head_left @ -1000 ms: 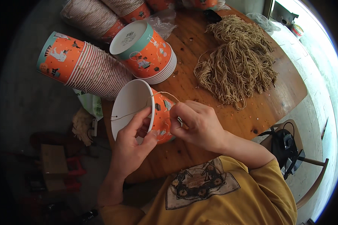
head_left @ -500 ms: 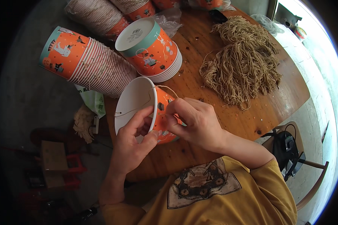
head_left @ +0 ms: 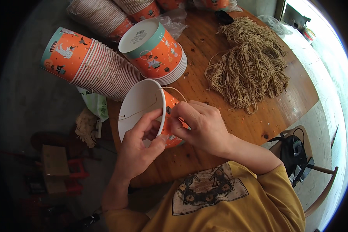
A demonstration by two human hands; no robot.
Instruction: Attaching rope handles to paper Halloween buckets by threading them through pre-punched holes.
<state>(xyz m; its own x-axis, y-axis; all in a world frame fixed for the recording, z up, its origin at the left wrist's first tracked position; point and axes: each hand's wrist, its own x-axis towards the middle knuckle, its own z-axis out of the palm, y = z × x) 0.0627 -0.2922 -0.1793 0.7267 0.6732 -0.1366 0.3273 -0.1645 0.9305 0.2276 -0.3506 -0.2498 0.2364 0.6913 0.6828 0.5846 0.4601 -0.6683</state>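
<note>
An orange paper bucket (head_left: 141, 94) with a white inside lies tilted on the table, its mouth towards the left. My left hand (head_left: 141, 145) grips its near rim, fingers inside the mouth and thumb on the outer wall. A thin tan cord (head_left: 175, 89) runs across the inside, passes out near the upper rim and loops to my right hand (head_left: 199, 121). That hand is closed in a pinch against the bucket's printed outer side, seemingly on the cord; its fingertips are partly hidden.
Behind the bucket stand an upturned bucket stack (head_left: 154, 50) and a leaning stack (head_left: 91, 63). Plastic-wrapped stacks (head_left: 100, 17) lie farther back. A heap of tan cords (head_left: 251, 63) covers the wooden table's (head_left: 236, 129) right part. A chair with a black bag (head_left: 295, 154) stands at the right.
The bucket's near rim has shifted slightly right, and my left thumb has moved right with it. My right hand stays almost in place, still pinched.
</note>
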